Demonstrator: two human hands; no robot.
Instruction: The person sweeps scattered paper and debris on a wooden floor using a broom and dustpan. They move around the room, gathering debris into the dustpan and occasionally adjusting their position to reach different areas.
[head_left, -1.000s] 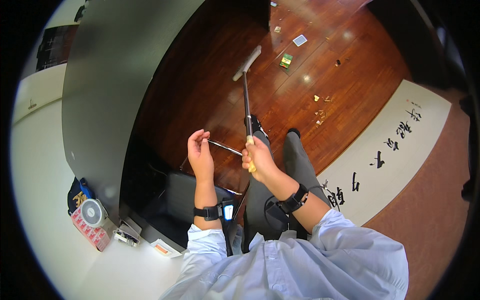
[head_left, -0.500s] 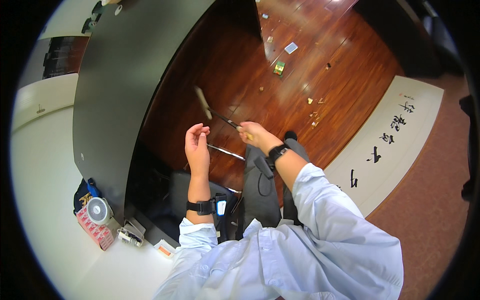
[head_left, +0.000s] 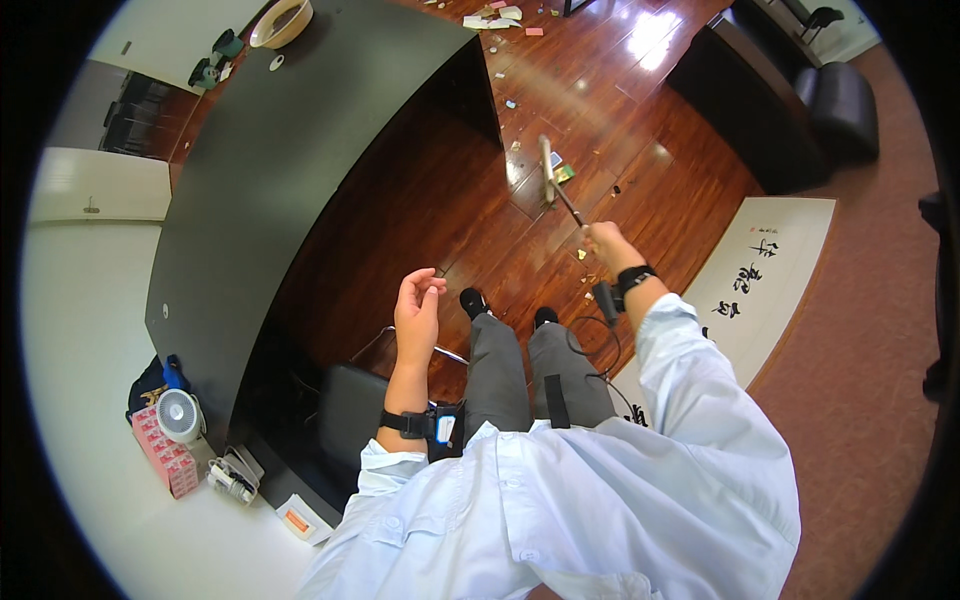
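My right hand [head_left: 607, 241] is closed around the handle of a broom [head_left: 547, 172] with a dark stick and a long, narrow pale head. The head is slightly blurred and reaches out over the floor ahead of me. Close to it lie a green and yellow packet [head_left: 565, 174] and a small whitish-blue card [head_left: 556, 159], partly hidden behind the broom. Whether the head touches the floor or the packet I cannot tell. My left hand [head_left: 418, 305] hangs in the air on the left, palm inward, fingers loosely curled and apart, holding nothing.
A long dark desk [head_left: 250, 170] curves along the left, with a black chair [head_left: 360, 415] beside my legs. Paper scraps [head_left: 492, 20] litter the far wooden floor. At right lie a white calligraphy sheet [head_left: 790, 290] and a black sofa [head_left: 845, 110]. A small white fan [head_left: 180, 415] stands lower left.
My right hand has swung the broom rightward and forward, from near my left hand to beside the green packet. The view has shifted, showing more far floor and both my shoes.
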